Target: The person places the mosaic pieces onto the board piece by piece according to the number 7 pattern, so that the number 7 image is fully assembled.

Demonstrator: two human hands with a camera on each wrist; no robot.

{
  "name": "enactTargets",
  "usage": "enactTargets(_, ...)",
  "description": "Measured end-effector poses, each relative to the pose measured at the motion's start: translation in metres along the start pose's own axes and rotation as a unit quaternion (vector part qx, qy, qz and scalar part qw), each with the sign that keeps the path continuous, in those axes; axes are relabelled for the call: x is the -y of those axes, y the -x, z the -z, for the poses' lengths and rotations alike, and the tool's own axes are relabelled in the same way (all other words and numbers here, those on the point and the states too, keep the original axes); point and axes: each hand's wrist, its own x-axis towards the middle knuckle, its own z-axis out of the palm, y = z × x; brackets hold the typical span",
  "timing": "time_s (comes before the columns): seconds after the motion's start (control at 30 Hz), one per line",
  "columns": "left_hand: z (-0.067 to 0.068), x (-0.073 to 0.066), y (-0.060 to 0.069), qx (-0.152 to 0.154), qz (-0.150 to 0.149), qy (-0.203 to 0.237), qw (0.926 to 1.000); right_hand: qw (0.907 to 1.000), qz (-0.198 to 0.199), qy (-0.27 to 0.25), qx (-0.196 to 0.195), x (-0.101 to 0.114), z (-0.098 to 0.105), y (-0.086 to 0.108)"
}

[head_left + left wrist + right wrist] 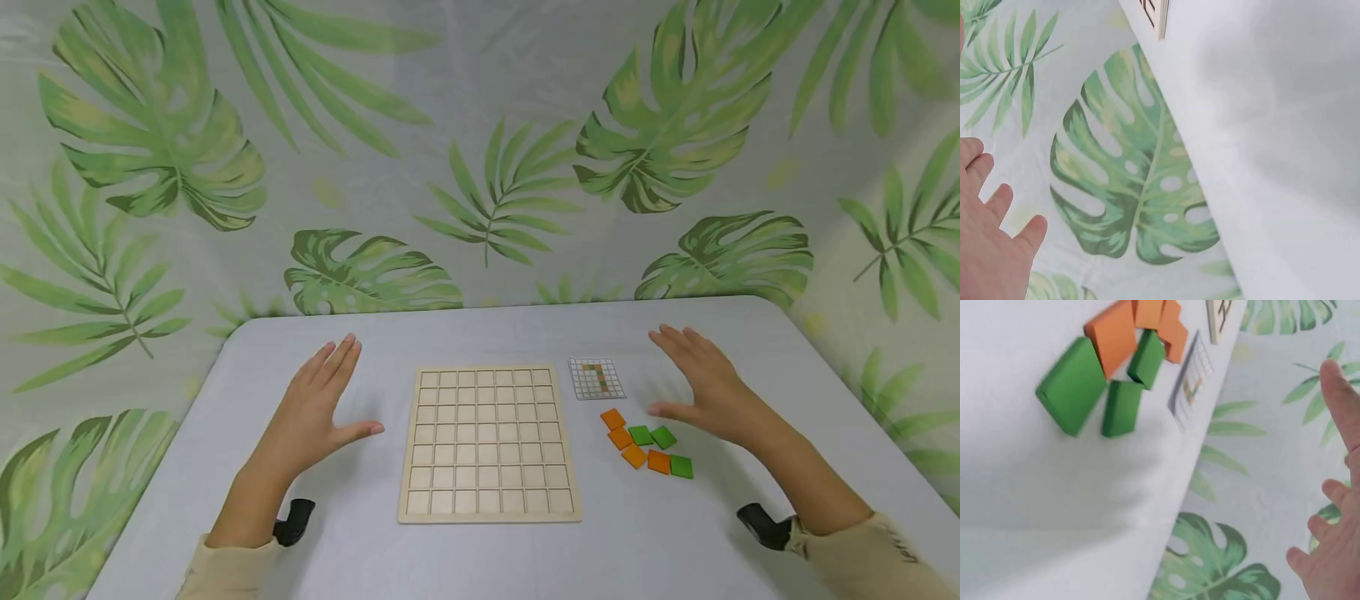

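Observation:
A pale wooden grid board (489, 443) lies on the white table, its square cells bare. My left hand (307, 417) hovers to the left of the board, fingers straight and thumb held apart, touching nothing. On the other side my right hand (708, 387) is raised the same way, above and beside several loose square tiles. Orange tiles (633, 456) and green tiles (681, 467) lie flat in a loose cluster right of the board. Behind them sits a small card (597, 379) printed with a grid and a pattern of orange and green squares.
The white table (360, 558) ends at a far edge against a leaf-patterned cloth (525, 50). Black straps or mounts (296, 521) sit on both wrists. In the right wrist view the green tile (1074, 387) looks thick.

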Motion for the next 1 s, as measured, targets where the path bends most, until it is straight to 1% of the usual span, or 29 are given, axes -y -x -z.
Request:
enactTargets(0.07, -0.008, -0.003, 0.002, 0.006, 0.005, 0.026, 0.9996, 0.9992, -0.004, -0.037, 0.011, -0.002, -0.008, 0.0)
enactTargets(0.13, -0.015, -0.007, 0.005, 0.017, 0.017, 0.061, 0.9979, 0.997, -0.012, -0.07, 0.032, -0.004, -0.016, 0.0)
enactTargets(0.2, -0.022, -0.012, 0.008, 0.036, 0.037, 0.098, 0.9938, 0.9932, -0.027, -0.1, 0.053, -0.005, -0.023, 0.0)
enactTargets(0.23, -0.025, -0.014, 0.01, 0.046, 0.048, 0.119, 0.9907, 0.991, -0.036, -0.113, 0.062, -0.005, -0.026, 0.0)
enactTargets(0.33, -0.034, -0.02, 0.014, 0.073, 0.069, 0.173, 0.9798, 0.9835, -0.064, -0.145, 0.087, -0.006, -0.036, 0.001)
enactTargets(0.43, -0.042, -0.025, 0.018, 0.097, 0.076, 0.221, 0.9676, 0.9764, -0.084, -0.17, 0.103, -0.005, -0.046, 0.002)
enactTargets(0.5, -0.047, -0.026, 0.02, 0.114, 0.078, 0.245, 0.9597, 0.9727, -0.09, -0.183, 0.112, -0.005, -0.052, 0.002)
enactTargets(0.57, -0.051, -0.027, 0.022, 0.133, 0.083, 0.266, 0.951, 0.9706, -0.092, -0.188, 0.118, -0.006, -0.057, 0.001)
enactTargets(0.7, -0.058, -0.026, 0.025, 0.171, 0.113, 0.3, 0.9317, 0.9686, -0.099, -0.188, 0.13, -0.008, -0.064, -0.001)
enactTargets(0.8, -0.062, -0.025, 0.028, 0.187, 0.132, 0.311, 0.9224, 0.967, -0.1, -0.191, 0.136, -0.01, -0.066, -0.002)
enactTargets(0.93, -0.068, -0.02, 0.033, 0.197, 0.136, 0.305, 0.9217, 0.963, -0.096, -0.206, 0.145, -0.012, -0.068, -0.004)
enactTargets(1.0, -0.07, -0.019, 0.036, 0.199, 0.128, 0.303, 0.9231, 0.9619, -0.094, -0.209, 0.149, -0.013, -0.069, -0.005)
